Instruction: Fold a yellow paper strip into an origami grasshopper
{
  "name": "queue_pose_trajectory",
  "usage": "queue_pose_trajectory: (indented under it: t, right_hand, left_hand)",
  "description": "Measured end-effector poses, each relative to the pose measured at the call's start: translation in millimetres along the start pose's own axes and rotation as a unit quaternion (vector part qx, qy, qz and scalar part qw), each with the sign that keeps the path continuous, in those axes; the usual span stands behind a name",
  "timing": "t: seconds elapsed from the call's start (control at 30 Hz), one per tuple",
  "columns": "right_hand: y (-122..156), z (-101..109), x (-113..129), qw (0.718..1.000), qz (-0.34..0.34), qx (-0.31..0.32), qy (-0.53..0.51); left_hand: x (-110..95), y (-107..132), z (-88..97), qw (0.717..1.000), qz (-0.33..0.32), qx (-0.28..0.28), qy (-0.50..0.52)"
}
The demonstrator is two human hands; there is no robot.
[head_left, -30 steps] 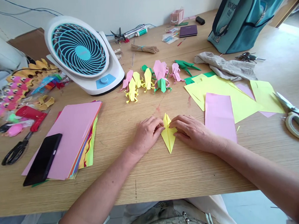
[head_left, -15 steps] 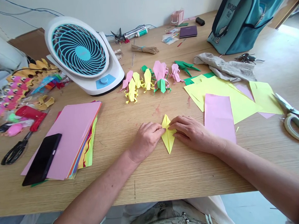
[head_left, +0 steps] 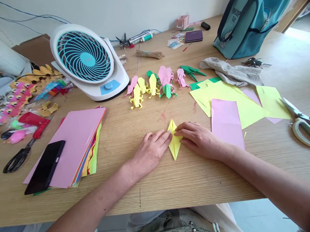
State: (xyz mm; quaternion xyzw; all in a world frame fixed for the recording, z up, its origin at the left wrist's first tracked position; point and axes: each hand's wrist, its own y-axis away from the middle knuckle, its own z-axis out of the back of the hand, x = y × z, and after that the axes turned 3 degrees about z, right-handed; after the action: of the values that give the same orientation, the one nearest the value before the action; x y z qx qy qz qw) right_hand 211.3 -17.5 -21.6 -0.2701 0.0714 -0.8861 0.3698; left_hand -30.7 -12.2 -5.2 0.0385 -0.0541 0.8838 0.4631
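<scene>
A yellow folded paper (head_left: 174, 147), a narrow diamond with a crease down its middle, lies flat on the wooden table between my hands. My left hand (head_left: 152, 149) rests on the table with fingers stretched out, the tips touching the paper's left edge. My right hand (head_left: 194, 138) has its fingers bent and closed on the right side of the paper; the tips partly cover it. Behind the paper stand several folded paper frogs, among them a yellow frog (head_left: 136, 98), a large pink frog (head_left: 165, 75) and a green frog (head_left: 167, 90).
Left, a phone (head_left: 45, 166) lies on a stack of coloured paper (head_left: 77, 134), near black-handled scissors (head_left: 17, 160). A fan (head_left: 85, 60) stands behind. At right are yellow sheets (head_left: 229, 94), a pink sheet (head_left: 226, 124), large scissors (head_left: 304, 128), a grey cloth (head_left: 227, 69) and a teal bag (head_left: 240, 30).
My left hand has gone from bent fingers at the paper's left edge to straighter, flatter fingers there. My right hand and the paper stay nearly in place. The view has shifted slightly.
</scene>
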Motion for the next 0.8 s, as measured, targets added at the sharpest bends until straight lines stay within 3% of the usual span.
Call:
queue_pose_trajectory:
  t: [0.27,0.53,0.67,0.8]
  right_hand:
    - [3,2,4,0.998,0.019,0.023,0.053]
    - [15,6,27,0.990,0.017,0.078,0.116]
    - [19,3,30,0.987,0.012,0.097,0.129]
    - [20,3,29,0.986,0.013,0.096,0.133]
  left_hand:
    - [9,4,-12.6,0.998,-0.002,-0.013,0.062]
    - [11,2,-7.1,0.982,0.047,0.007,0.184]
    - [15,5,-6.6,0.984,0.037,0.028,0.172]
    - [24,6,-10.3,0.988,-0.015,0.055,0.142]
